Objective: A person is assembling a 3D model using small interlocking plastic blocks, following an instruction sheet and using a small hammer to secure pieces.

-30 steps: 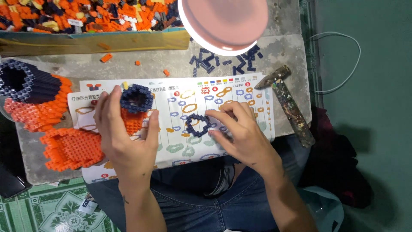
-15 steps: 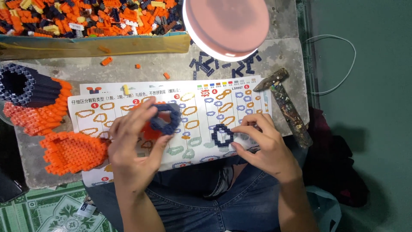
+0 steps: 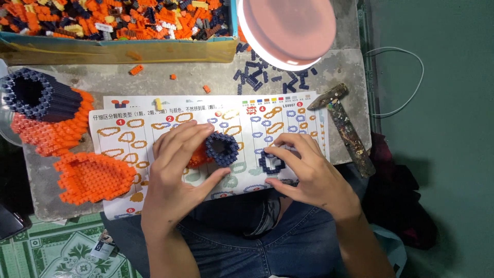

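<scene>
My left hand (image 3: 175, 170) grips a small tube built of dark blue bricks on an orange base (image 3: 221, 149), its open end facing up, over the printed instruction sheet (image 3: 118, 128). My right hand (image 3: 309, 172) pinches a flat dark blue brick ring (image 3: 271, 162) just right of the tube, a little apart from it. Both hands hover above the sheet at the near edge of the grey work slab.
A larger orange and dark blue brick assembly (image 3: 46, 113) and a flat orange brick piece (image 3: 95, 177) lie at left. A cardboard tray of loose bricks (image 3: 118, 20) sits at the back. A round pink lamp (image 3: 288, 31), loose dark bricks (image 3: 254, 74) and a hammer (image 3: 347, 126) lie at right.
My left hand has carried the blue and orange tube rightward from the sheet's left part toward the middle. My right hand has shifted slightly with the ring, staying close beside the tube.
</scene>
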